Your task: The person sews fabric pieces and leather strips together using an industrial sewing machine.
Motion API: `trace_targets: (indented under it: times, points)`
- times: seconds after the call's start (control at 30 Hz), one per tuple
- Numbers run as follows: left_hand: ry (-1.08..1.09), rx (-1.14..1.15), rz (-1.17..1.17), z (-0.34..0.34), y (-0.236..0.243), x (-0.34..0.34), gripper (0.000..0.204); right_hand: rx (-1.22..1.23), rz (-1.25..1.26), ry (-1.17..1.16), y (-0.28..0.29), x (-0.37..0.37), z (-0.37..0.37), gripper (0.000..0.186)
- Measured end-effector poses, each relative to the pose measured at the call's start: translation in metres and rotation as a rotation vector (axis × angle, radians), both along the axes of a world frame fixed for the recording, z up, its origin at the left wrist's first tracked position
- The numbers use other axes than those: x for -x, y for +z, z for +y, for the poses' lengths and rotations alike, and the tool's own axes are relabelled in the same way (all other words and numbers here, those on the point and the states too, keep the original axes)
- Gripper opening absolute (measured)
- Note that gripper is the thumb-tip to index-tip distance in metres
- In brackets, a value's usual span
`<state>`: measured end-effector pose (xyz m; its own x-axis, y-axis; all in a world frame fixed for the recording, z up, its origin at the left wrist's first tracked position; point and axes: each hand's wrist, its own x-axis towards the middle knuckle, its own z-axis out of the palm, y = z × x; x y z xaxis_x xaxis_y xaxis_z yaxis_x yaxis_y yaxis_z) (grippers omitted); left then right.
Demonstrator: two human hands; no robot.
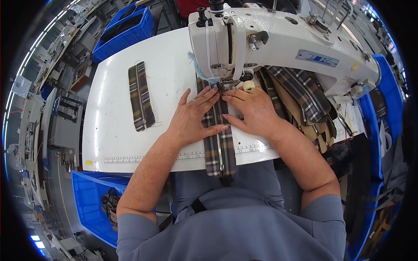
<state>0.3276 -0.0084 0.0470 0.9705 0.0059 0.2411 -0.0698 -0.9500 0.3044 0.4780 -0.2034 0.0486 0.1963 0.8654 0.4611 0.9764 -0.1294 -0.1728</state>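
A grey shirt (235, 226) fills the near side. From the left come a bin (93, 204), a loose strip (141, 98) on the table (167, 56), then the left hand (189, 119), its fingers spread flat, pressing rather than gripping the zipped strip (212, 153), which runs from the table's near edge to beneath the machine (278, 39). The right hand (254, 111) presses with bent fingers; whether they pinch I cannot tell. Beyond lies a pile (300, 89). Light, even pressure, a straight zip and fingertips clear of the stitching point should serve best.
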Motion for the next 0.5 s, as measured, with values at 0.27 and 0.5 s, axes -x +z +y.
trace_targets:
  times: [0.27, 0.5]
  points:
    - [-0.011, 0.045, 0.021, -0.0003, 0.0026, 0.002, 0.089, 0.004, -0.007, -0.007, -0.001, 0.0009, -0.0005, 0.047]
    - [-0.011, 0.128, 0.043, 0.0002, 0.0046, 0.003, 0.081, 0.014, -0.012, -0.023, -0.0022, 0.0013, 0.0002, 0.047]
